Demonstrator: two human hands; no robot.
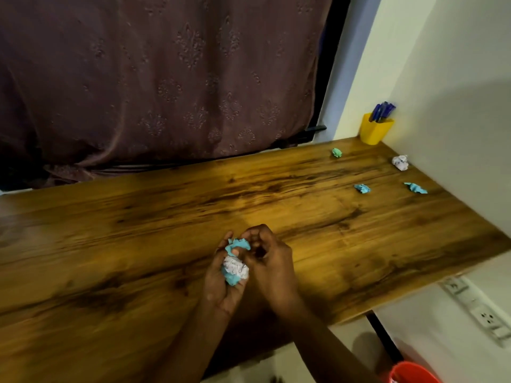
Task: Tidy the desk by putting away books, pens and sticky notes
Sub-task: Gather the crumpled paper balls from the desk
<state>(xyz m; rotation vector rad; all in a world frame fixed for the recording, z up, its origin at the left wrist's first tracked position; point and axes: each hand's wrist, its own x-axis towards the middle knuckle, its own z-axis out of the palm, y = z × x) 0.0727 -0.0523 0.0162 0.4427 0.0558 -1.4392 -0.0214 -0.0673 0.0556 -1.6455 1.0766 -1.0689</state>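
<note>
Left hand (218,283) is cupped palm-up low over the desk (138,230), fingers curled around a white wad (235,268) with blue paper under it. Right hand (272,261) is curled in against it, fingertips apparently pinching a blue scrap (238,243) at the top of the pile. Looks like consolidation: packing the collected notes into one handful. To do it well, press the scrap deep into the palm, close the left fingers over everything, then free the right hand for picking. The pile is loose crumpled paper, so it will spring back; squeeze firmly or bits will drop. Four still lie well apart at the desk's far right: green ball (336,152), white ball (400,162), blue ball (362,188), blue twist (415,187). Pens (383,111) already stand in the yellow cup (376,131) in the corner. Red bin (412,373) on the floor at right is probably the dump point; empty the handful there before reaching.
</note>
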